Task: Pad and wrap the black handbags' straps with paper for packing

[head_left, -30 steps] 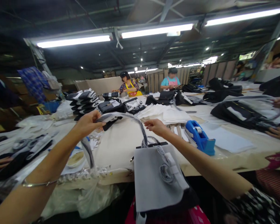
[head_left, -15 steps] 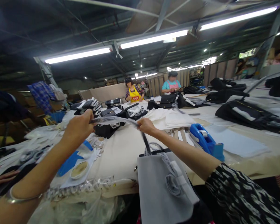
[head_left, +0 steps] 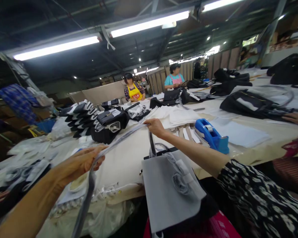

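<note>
A long strap [head_left: 125,135], wrapped in pale film, runs between my hands, and its loose end hangs down past the table edge. My left hand [head_left: 83,162] is closed around it, with the strap passing through the fingers. My right hand [head_left: 155,127] pinches the strap near its other end, above a dark bag handle [head_left: 152,143]. Below that hand, a black bag stands upright at the table's front edge, its front covered by a whitish sheet [head_left: 167,195]. A wrapped coil [head_left: 181,181] lies against the sheet.
A blue tape dispenser [head_left: 212,135] stands right of the bag, beside pale sheets [head_left: 240,132]. Black bags [head_left: 111,117] and stacked dark pieces [head_left: 80,115] lie to the left. Two people work across the table [head_left: 124,165]; another person's hand [head_left: 296,118] is at right.
My left hand has moved down and toward me along the strap, drawing out a longer length. My right hand keeps its pinch. The view has shifted slightly to the right.
</note>
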A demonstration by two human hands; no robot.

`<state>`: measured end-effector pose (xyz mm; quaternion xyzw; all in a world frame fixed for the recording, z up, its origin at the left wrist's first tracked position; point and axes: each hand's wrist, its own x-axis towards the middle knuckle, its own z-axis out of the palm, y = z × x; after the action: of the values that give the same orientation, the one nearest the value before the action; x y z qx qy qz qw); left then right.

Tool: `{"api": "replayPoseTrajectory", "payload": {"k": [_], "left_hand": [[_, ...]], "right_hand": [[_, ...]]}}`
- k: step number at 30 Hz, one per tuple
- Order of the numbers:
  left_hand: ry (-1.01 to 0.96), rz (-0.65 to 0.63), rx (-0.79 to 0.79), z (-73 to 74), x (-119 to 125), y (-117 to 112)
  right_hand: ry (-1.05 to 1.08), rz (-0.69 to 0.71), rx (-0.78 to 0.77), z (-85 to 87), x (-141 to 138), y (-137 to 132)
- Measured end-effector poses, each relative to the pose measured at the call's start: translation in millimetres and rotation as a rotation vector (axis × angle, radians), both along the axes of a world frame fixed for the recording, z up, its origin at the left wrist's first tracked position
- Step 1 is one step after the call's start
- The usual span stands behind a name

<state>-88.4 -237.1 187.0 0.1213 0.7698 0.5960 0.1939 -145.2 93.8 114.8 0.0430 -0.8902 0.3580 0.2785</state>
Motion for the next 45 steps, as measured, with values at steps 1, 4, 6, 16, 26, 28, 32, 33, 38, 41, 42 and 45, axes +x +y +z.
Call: {"api": "replayPoseTrajectory", "payload": {"k": [1,4,6,16,26,28,32,33,38,41,42,45], "left_hand": [[-0.079,-0.078,0.008,-6.5,3,-1],[-0.177,-0.247,-0.061,-28.8,7,0],[-0.259,-0.328,-0.086,-44.0,8,2],[-0.071,-0.258,0.021,-59.6,3,48],[0.11,-0.035,0.221,-57.0,-16,101],[0.155,-0.002,0.283,-55.9,-23,109],[0.125,-0.067,0.33,-63.5,-22,115],[0.067,-0.115,0.315,-68.2,-18,115],[-0.233,-0.379,0.186,-100.6,12,113],[-0.328,-0.402,0.249,-113.6,23,118],[-0.335,-0.393,0.287,-115.4,25,120],[-0.304,-0.378,0.36,-114.4,28,127]], "right_hand": [[0.004,0.001,-0.02,-3.3,-3,2],[0.01,-0.002,-0.08,-13.0,-10,5],[0.005,-0.009,-0.118,-18.4,-14,6],[0.134,-0.078,-0.201,-15.4,28,-14],[-0.647,0.809,-0.896,-50.2,136,-93],[-0.719,0.805,-0.959,-50.0,139,-95],[-0.637,0.705,-1.038,-29.7,124,-76],[-0.594,0.664,-1.05,-22.8,118,-68],[-0.429,0.453,-1.08,0.4,98,-35],[-0.421,0.469,-1.066,0.9,93,-29],[-0.424,0.481,-1.065,-0.2,93,-28],[-0.435,0.504,-1.06,-3.6,91,-29]]}}
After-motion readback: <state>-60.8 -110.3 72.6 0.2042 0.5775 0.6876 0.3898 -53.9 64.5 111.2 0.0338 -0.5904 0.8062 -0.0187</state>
